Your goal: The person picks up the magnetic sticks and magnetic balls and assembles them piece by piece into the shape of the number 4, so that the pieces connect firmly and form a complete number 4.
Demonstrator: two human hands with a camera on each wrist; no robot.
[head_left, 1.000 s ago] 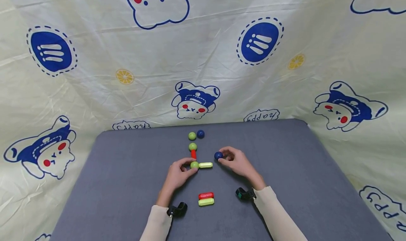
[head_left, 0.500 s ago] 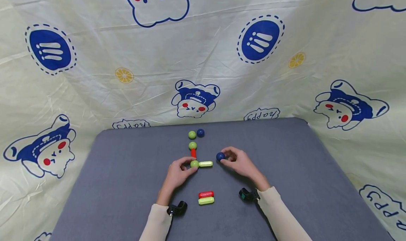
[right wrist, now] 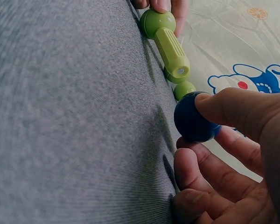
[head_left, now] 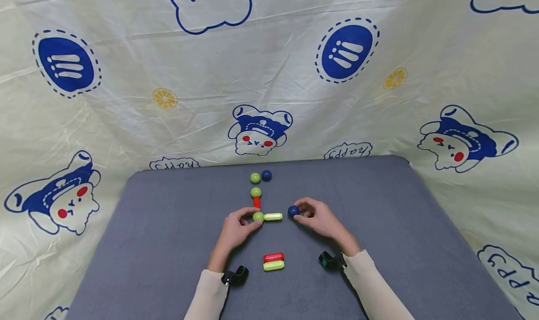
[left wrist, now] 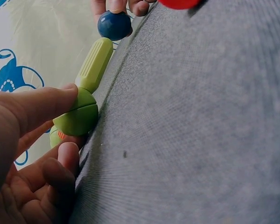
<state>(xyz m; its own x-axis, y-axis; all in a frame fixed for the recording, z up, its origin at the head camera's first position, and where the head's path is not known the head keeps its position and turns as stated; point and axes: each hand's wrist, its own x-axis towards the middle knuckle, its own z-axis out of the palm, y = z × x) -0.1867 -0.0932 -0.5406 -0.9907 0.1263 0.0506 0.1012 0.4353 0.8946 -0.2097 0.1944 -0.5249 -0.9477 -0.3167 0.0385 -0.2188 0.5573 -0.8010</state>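
Observation:
My left hand (head_left: 236, 230) pinches a green ball (left wrist: 79, 115) between thumb and fingers, close over the table. From this ball a light green rod (head_left: 273, 216) points right, its free end showing a round metal spot in the right wrist view. A red rod (head_left: 257, 202) runs from the same ball to another green ball (head_left: 255, 192) farther back. A dark blue ball (head_left: 293, 211) is pinched by my right hand (head_left: 318, 218), thumb on one side and fingers on the other. A small gap separates it from the light green rod's end.
A loose green ball (head_left: 255, 178) and a second blue ball (head_left: 266, 175) lie side by side near the back of the grey table (head_left: 177, 245). Nearer the front, a red rod (head_left: 273, 257) lies alongside a light green rod (head_left: 273, 265). A printed cloth (head_left: 286, 58) hangs behind.
My right hand has drawn slightly right and toward the front with the blue ball, widening its gap from the light green rod. The left hand keeps its hold on the green ball.

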